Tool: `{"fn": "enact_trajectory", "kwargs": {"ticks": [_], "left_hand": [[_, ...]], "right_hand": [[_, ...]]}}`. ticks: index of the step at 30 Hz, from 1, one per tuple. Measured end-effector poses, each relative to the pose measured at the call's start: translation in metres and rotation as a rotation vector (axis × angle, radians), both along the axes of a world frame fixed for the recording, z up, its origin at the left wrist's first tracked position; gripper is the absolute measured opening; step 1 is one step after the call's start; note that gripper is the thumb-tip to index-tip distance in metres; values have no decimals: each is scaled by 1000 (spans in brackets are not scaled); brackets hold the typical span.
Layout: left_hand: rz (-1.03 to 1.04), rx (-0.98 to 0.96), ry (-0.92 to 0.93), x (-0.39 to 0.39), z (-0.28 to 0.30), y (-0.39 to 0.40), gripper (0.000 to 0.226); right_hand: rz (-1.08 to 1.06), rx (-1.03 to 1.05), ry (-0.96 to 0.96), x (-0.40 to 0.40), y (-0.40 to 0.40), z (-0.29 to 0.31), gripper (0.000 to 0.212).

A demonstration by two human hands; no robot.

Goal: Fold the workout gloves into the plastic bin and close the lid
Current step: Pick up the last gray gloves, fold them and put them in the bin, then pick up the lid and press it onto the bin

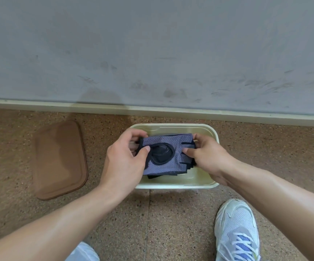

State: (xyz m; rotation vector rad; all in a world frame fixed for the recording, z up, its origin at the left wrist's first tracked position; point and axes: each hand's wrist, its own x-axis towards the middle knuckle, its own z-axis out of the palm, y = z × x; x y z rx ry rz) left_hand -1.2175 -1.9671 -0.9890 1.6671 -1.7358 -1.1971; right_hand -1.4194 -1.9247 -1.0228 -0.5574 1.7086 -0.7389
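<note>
- Nearest us, our left hand (126, 159) and right hand (207, 157) each pinch one end of the workout gloves (168, 154), thumbs on top.
- The gloves sit between our hands, inside the plastic bin (175, 185) — we should press them flat, below the rim.
- Left of our left hand lies the lid (61, 160) — fetch it next.

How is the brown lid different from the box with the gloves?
The lid is brown and flat; the bin is pale cream and deep. The lid lies bare on the floor; the bin has gloves over it, gripped by both hands. Both are rounded rectangles.
</note>
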Motion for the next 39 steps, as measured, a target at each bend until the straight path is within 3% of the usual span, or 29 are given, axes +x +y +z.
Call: {"fn": "enact_trajectory", "kwargs": {"ticks": [5,10,13,16,20,23,26,29,32,35,36,39], "left_hand": [[-57,-106,-27,-1,3,0,41],[-242,-78,-98,-6,4,12,33],[-236,60,-102,-10,4,16,42],[-336,172,-267,-17,1,10,54],[-374,394,-339,-31,-13,-2,65],[-328,440,-291,-32,-23,-9,63],[-229,325,-98,-27,-14,-2,50],[-83,85,99,-13,6,6,35],[231,-111,133,15,5,-14,27],[543,-63,-3,66,-28,-37,21],[528,0,-127,86,-41,-39,20],[170,231,-636,139,-79,-28,38]], "right_hand": [[58,68,110,8,-15,-20,23],[78,56,219,7,-12,-17,42],[263,-100,505,6,-1,-4,48],[496,-349,710,14,7,2,47],[839,-232,780,18,-2,-18,58],[936,-152,814,13,-9,-30,60],[915,-163,810,11,-9,-27,54],[761,-286,794,12,-4,-14,40],[671,-439,827,19,-1,0,32],[739,-585,848,39,-3,18,34],[783,-634,832,49,-4,23,34],[968,-763,772,84,-8,32,32]]}}
